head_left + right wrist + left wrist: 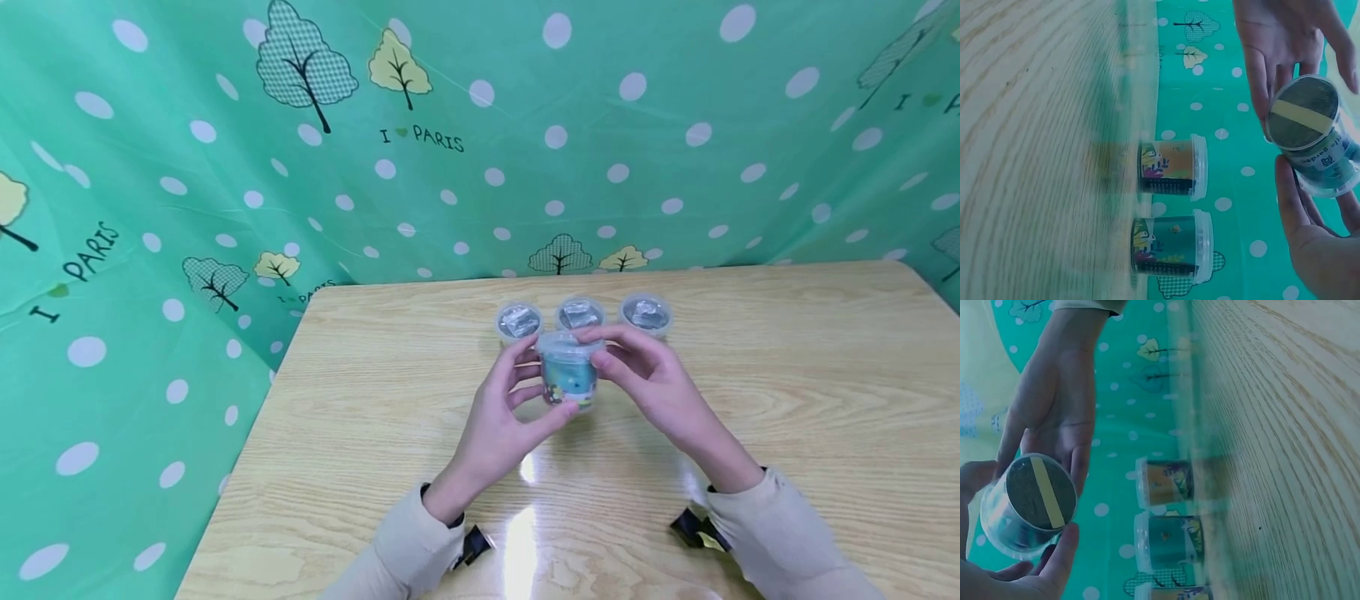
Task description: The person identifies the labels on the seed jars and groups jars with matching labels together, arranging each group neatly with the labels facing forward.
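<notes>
Fingers of the left hand (498, 417) and right hand (652, 379) curl round a small clear tub (568, 371), held just above the pale wooden table (787, 400); three similar tubs (580, 314) stand behind, before a green dotted backdrop (150, 208).

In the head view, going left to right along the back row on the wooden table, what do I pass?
Left clear lidded plastic cup → middle clear lidded plastic cup → right clear lidded plastic cup. In front of them, both hands hold a fourth, blue-labelled clear cup.
</notes>
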Tool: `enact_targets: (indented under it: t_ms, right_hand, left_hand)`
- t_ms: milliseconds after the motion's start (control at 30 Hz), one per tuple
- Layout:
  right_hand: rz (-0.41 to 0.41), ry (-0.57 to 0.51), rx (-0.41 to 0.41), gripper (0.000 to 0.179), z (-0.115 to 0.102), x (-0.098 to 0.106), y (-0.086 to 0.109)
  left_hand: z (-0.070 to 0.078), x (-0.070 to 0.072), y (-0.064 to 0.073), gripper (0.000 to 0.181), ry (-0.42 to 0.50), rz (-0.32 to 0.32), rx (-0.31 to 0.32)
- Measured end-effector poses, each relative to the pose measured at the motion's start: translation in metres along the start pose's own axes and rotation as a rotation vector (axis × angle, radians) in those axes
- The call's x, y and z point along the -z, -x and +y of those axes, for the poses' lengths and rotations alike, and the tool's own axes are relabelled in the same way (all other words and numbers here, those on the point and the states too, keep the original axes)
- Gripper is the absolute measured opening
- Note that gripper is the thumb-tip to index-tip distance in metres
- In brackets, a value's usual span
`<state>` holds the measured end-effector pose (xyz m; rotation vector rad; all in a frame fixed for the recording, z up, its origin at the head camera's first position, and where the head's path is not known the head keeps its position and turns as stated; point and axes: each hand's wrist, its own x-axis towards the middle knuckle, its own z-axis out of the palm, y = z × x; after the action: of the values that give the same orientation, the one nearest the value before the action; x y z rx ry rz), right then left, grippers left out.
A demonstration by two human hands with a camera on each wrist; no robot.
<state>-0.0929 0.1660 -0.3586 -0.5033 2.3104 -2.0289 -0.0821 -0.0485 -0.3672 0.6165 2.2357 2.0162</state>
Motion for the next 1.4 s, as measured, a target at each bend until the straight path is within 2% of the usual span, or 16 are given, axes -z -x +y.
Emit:
enact_targets:
  t_ms: [167, 333, 567, 667, 867, 967, 1133, 1400]
  right_hand:
    - [0.001, 0.026, -0.006, 0.031, -0.0022, -0.0011, 0.0003]
    - [-0.049, -0.001, -0.005, 0.04, -0.0031, 0.0006, 0.0015]
    - [-0.081, 0.004, -0.02, 0.036, -0.0028, -0.0003, -0.0004]
    - [-0.057, 0.005, -0.019, 0.033, -0.003, -0.0016, -0.0006]
    - [0.009, 0.083, -0.048, 0.031, -0.0028, -0.0027, 0.0007]
    - [0.032, 0.101, -0.048, 0.03, -0.0026, -0.0033, 0.0009]
    - [0.032, 0.108, -0.032, 0.031, -0.0034, -0.0041, 0.0011]
    - [-0.009, 0.055, -0.022, 0.037, -0.0026, -0.0006, -0.0001]
  left_hand:
    - [0.0004, -0.0003, 0.0005, 0.074, 0.003, 0.019, -0.006]
    - [0.0005, -0.0003, 0.0029, 0.074, 0.039, 0.013, -0.016]
    - [0.0007, -0.0003, 0.003, 0.072, 0.053, -0.001, -0.041]
    - [0.0009, -0.0003, 0.0029, 0.071, 0.026, 0.001, -0.037]
    - [0.0026, -0.0022, 0.0032, 0.076, -0.092, 0.011, -0.036]
    - [0.0026, -0.0034, 0.0029, 0.078, -0.119, 0.024, -0.03]
    - [0.0022, -0.0033, 0.0019, 0.076, -0.104, 0.033, -0.023]
    - [0.0043, -0.0011, 0.0012, 0.074, -0.029, 0.032, -0.019]
